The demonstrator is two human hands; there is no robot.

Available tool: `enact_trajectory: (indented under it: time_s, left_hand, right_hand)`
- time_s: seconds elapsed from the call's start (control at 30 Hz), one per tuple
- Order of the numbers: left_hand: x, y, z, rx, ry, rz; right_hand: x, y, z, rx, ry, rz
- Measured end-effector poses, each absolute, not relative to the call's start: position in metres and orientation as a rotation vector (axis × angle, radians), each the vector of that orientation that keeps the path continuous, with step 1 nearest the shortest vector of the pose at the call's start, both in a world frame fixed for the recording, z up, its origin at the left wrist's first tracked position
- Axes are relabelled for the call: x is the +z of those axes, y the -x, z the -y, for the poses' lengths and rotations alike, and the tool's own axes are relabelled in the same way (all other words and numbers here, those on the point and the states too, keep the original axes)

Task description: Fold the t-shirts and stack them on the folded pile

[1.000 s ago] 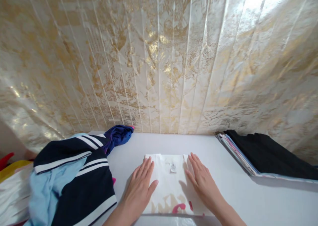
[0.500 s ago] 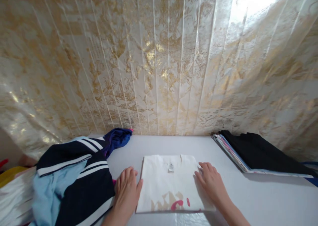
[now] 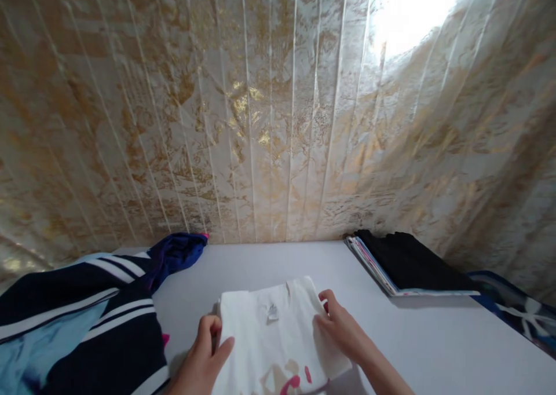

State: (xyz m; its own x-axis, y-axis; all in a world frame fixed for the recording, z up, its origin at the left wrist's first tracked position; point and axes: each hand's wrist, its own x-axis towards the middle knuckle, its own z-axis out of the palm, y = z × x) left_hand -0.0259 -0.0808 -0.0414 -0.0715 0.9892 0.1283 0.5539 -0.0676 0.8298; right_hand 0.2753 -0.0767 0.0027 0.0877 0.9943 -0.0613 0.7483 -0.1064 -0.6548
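Observation:
A folded white T-shirt (image 3: 278, 337) with a neck label and a pink and beige print is in front of me, tilted and partly raised from the white table. My left hand (image 3: 202, 348) grips its left edge, thumb on top and fingers curled under. My right hand (image 3: 341, 325) pinches the right edge in the same way. The shirt's lower edge runs partly out of view at the bottom.
At the left lies a loose heap of clothes, with a navy garment with white stripes (image 3: 104, 319) and light blue cloth. A stack of folded clothes topped with black (image 3: 403, 262) sits at the right on the white table (image 3: 269, 262). Behind hangs a shiny gold-patterned curtain (image 3: 260, 123).
Both hands, earlier resting flat beside the shirt, have closed on its side edges. The shirt has lifted and tilted. The view has turned to the right.

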Motion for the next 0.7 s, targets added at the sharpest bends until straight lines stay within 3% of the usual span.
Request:
enact_trajectory:
  time_s: [0.17, 0.37, 0.57, 0.7]
  left_hand:
    - [-0.018, -0.003, 0.094, 1.166, -1.569, -1.467]
    - [0.06, -0.112, 0.075, 0.936, -1.905, -1.101]
    - [0.126, -0.271, 0.011, 0.992, -1.949, -0.861]
    - [0.113, -0.352, -0.023, 0.878, -1.837, -0.885]
  right_hand:
    - [0.006, -0.305, 0.077, 0.828, 1.696, 1.642]
    - [0.07, -0.417, 0.055, 0.467, 1.744, 1.806]
    - [0.174, -0.558, 0.027, -0.088, 2.261, 1.613]
    - [0.162, -0.621, 0.007, -0.192, 2.483, 1.36]
